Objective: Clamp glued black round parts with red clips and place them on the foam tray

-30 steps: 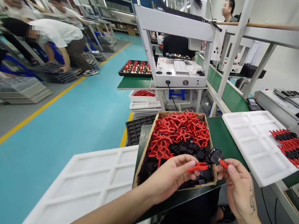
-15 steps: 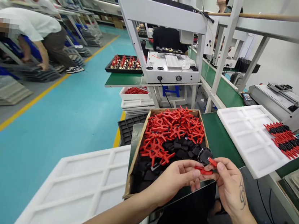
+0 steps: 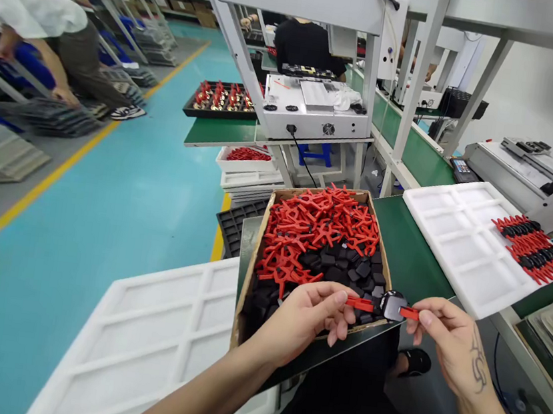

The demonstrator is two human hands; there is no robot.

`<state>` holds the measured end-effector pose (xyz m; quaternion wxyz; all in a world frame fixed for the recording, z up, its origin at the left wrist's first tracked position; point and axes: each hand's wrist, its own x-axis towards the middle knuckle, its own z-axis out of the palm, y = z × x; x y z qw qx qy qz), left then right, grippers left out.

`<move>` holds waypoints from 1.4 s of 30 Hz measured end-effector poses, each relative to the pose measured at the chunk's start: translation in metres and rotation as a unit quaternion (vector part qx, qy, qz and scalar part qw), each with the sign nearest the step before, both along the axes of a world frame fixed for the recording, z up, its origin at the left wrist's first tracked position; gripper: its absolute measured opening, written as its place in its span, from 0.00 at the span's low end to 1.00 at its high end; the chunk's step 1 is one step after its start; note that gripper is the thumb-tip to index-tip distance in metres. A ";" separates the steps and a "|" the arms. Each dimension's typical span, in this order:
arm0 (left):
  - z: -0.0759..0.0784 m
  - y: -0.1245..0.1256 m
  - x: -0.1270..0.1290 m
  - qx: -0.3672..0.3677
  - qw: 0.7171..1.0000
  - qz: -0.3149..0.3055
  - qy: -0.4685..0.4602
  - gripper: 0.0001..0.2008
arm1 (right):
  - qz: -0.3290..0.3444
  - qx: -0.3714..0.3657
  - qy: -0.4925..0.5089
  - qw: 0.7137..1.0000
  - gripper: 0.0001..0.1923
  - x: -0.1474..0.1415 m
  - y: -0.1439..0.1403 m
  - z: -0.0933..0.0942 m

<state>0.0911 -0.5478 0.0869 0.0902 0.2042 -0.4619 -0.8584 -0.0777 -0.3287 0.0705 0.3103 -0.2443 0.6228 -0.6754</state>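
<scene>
Left hand (image 3: 304, 314): fingers pinched on a red clip (image 3: 359, 303), at its left end.
Right hand (image 3: 447, 335): fingertips pinched on the red tab of a black part (image 3: 392, 306).
Assembly: clip and black part meet end to end, level, above the near edge of the cardboard box (image 3: 258, 245).
Box: red clips heaped at the far end, black pieces nearer.
Beyond: white foam tray (image 3: 458, 246) to the right.

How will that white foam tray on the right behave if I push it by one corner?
The white foam tray looks light, so it would probably slide easily on the green belt. The red and black clips load one end, so it may pivot.
</scene>
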 end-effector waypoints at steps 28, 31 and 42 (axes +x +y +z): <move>-0.001 0.001 0.002 -0.041 0.999 -0.012 0.003 0.24 | -0.010 0.072 0.040 0.997 0.16 0.016 -0.011 0.018; -0.001 0.001 0.002 -0.041 0.999 -0.012 0.002 0.24 | -0.008 0.074 0.041 0.996 0.17 0.015 -0.011 0.018; 0.003 0.003 0.002 -0.022 1.000 -0.018 0.002 0.25 | 0.001 0.075 0.041 0.996 0.16 0.015 -0.009 0.017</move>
